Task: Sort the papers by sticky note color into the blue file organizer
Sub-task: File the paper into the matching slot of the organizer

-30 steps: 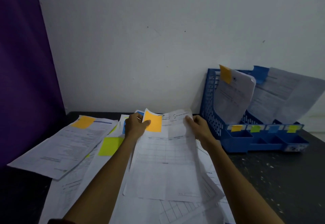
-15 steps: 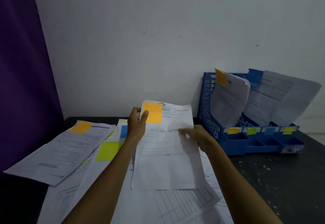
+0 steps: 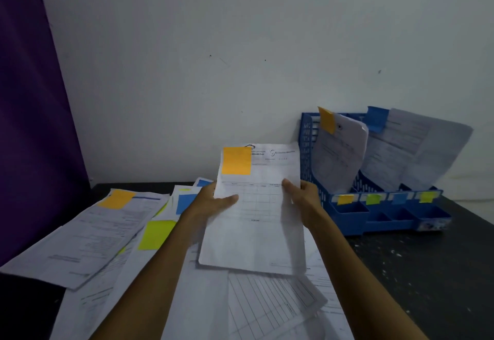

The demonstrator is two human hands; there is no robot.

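I hold a white printed sheet (image 3: 256, 232) upright above the pile, an orange sticky note (image 3: 236, 161) on its top left corner. My left hand (image 3: 211, 202) grips its left edge, thumb across the front. My right hand (image 3: 302, 196) grips its right edge. The blue file organizer (image 3: 307, 147) stands to the right against the wall. Its first slot holds a sheet with an orange note (image 3: 326, 123), a farther slot sheets with a blue note (image 3: 376, 119). Small orange, green, blue and yellow labels (image 3: 373, 199) line its front.
Loose papers (image 3: 88, 235) spread over the dark table (image 3: 427, 273) at left and front, with orange (image 3: 116, 199), yellow (image 3: 156, 234) and blue (image 3: 185, 202) notes. A purple curtain (image 3: 29, 126) hangs at left. A white wall stands behind.
Both hands have lifted the orange-noted sheet off the pile and carried it up and rightward, closer to the organizer. My left hand slid down from the note to the sheet's left edge.
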